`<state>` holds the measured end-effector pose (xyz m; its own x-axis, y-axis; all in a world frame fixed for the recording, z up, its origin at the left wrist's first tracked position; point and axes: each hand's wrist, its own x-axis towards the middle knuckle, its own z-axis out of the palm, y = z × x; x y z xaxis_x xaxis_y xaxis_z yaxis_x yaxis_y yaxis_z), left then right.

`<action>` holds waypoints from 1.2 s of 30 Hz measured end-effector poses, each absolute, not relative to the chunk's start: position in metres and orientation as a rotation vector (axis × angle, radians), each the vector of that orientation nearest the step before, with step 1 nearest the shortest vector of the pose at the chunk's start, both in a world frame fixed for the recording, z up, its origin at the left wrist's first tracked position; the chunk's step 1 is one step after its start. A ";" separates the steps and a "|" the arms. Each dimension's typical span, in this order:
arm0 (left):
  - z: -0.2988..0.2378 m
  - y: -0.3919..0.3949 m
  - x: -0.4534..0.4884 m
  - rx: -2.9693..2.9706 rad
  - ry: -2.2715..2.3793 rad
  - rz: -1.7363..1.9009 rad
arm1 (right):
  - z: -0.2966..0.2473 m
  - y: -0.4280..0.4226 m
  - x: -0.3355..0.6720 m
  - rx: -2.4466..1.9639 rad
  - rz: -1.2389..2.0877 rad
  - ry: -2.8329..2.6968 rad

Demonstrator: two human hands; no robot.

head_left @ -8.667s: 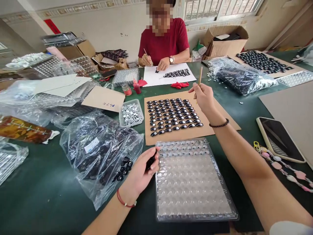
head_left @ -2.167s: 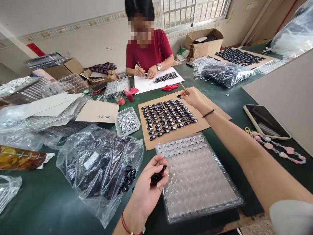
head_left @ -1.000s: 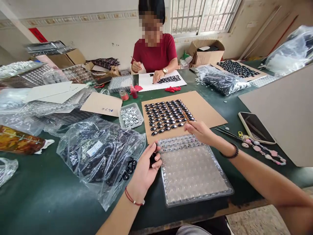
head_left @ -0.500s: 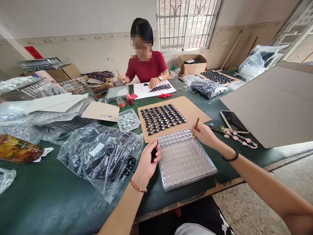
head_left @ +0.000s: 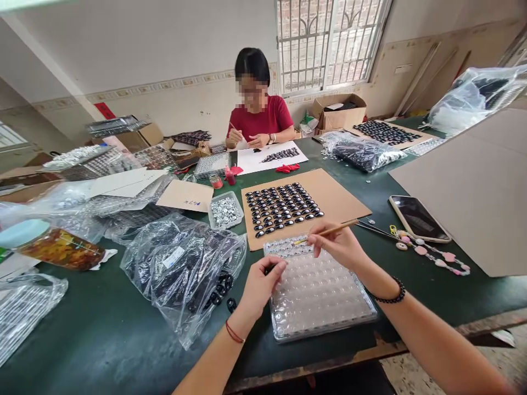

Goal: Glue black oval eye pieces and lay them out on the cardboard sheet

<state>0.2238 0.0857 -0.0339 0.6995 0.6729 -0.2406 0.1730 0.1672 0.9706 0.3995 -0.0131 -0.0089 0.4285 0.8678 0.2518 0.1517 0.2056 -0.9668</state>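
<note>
My right hand [head_left: 338, 244] is closed on a thin wooden-handled brush [head_left: 342, 225]. The brush points left, its yellowish tip low over the far rows of a clear plastic tray [head_left: 323, 302] with rounded pockets; those rows hold small shiny clear pieces. My left hand [head_left: 260, 282] is closed at the tray's left edge, and a glossy black piece [head_left: 269, 269] shows partly between its thumb and fingers. Beyond the tray, rows of black oval pieces with pale centres [head_left: 284, 204] lie on a cardboard sheet [head_left: 340, 193]. One loose black piece [head_left: 231, 304] lies left of my wrist.
A plastic bag of black pieces [head_left: 177, 269] lies at left, beside a tub of silvery pieces [head_left: 225, 210]. At right are a phone [head_left: 420, 218], a beaded strap [head_left: 436, 253] and a large cardboard flap [head_left: 473, 186]. Across the table a co-worker [head_left: 261, 118] holds a thin stick.
The brush has swung from steep to nearly level, and my right hand has come nearer my left. The view has shifted left and up. The co-worker's hands have come closer together.
</note>
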 end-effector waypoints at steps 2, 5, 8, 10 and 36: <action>-0.035 0.083 0.223 1.543 0.753 0.407 | -0.018 -0.015 0.394 -1.277 0.704 -1.045; -0.035 0.080 0.223 1.703 0.744 0.420 | -0.026 -0.021 0.386 -1.290 0.729 -1.068; -0.032 0.078 0.223 1.775 0.732 0.410 | -0.028 -0.026 0.380 -1.328 0.682 -1.131; -0.030 0.077 0.224 1.773 0.726 0.385 | -0.027 -0.027 0.378 -1.344 0.678 -1.168; -0.031 0.074 0.225 1.722 0.733 0.416 | -0.037 -0.033 0.374 -1.389 0.195 -1.474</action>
